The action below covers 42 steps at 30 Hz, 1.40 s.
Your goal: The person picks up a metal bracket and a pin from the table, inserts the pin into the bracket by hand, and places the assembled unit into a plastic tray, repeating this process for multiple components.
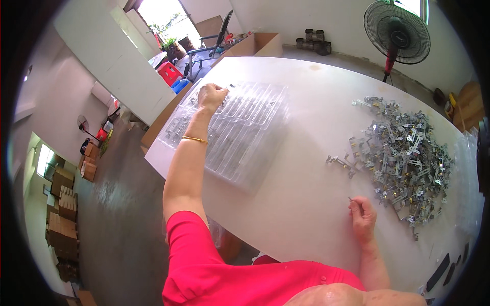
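Note:
My left hand (212,96) reaches over the far end of a stack of clear plastic trays (245,148), its fingers pinched together. What it holds, if anything, is too small to make out. Long narrow compartments divide the top tray, and small metal parts lie in those on its left side. Low over the white table, my right hand (363,219) is closed, with a small thin piece (350,199) sticking up from the fingertips. To the right spreads a heap of small silvery metal parts (408,158). A few loose metal parts (340,163) lie at its left edge.
More clear plastic trays (467,188) stand at the table's right edge, near dark flat objects (438,273). Behind the table are a standing fan (398,38) and an open cardboard box (255,45). A folding chair (214,43) and red stool (169,74) stand at far left.

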Each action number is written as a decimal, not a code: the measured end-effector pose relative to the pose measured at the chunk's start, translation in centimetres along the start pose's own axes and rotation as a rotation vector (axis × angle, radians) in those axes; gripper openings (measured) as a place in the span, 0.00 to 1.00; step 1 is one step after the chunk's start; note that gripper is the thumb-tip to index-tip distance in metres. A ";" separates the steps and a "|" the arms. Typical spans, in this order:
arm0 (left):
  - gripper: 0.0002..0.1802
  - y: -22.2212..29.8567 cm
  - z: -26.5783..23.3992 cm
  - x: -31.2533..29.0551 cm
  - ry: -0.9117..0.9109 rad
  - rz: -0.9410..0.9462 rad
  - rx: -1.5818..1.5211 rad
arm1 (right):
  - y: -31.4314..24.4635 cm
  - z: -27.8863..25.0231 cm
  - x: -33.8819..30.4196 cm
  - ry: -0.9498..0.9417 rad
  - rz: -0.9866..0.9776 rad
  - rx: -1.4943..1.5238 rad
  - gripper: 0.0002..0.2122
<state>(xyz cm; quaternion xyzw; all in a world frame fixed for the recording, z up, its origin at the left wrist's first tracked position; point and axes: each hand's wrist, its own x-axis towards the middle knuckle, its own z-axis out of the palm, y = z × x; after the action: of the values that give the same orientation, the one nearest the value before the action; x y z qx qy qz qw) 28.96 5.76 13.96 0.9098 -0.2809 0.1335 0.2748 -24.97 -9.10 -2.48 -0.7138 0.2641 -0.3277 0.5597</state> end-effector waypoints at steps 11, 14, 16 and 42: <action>0.15 1.1 1.0 0.6 -0.085 -0.031 0.175 | -0.6 0.1 0.3 0.011 -0.006 -0.038 0.02; 0.16 0.7 0.9 0.9 -0.137 -0.053 0.202 | -0.7 0.0 0.3 -0.003 -0.025 -0.056 0.02; 0.16 0.4 1.3 0.8 -0.113 -0.064 0.243 | -0.6 0.1 0.1 -0.001 -0.028 -0.044 0.01; 0.13 21.6 10.0 -22.9 -0.339 0.746 -0.209 | -1.9 -0.3 -0.1 -0.039 0.009 0.025 0.03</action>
<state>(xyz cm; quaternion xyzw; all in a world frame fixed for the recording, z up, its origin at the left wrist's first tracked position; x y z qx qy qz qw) -1.21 -4.89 5.90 0.7220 -0.6444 0.0430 0.2482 -25.20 -8.74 -0.61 -0.7117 0.2523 -0.3144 0.5753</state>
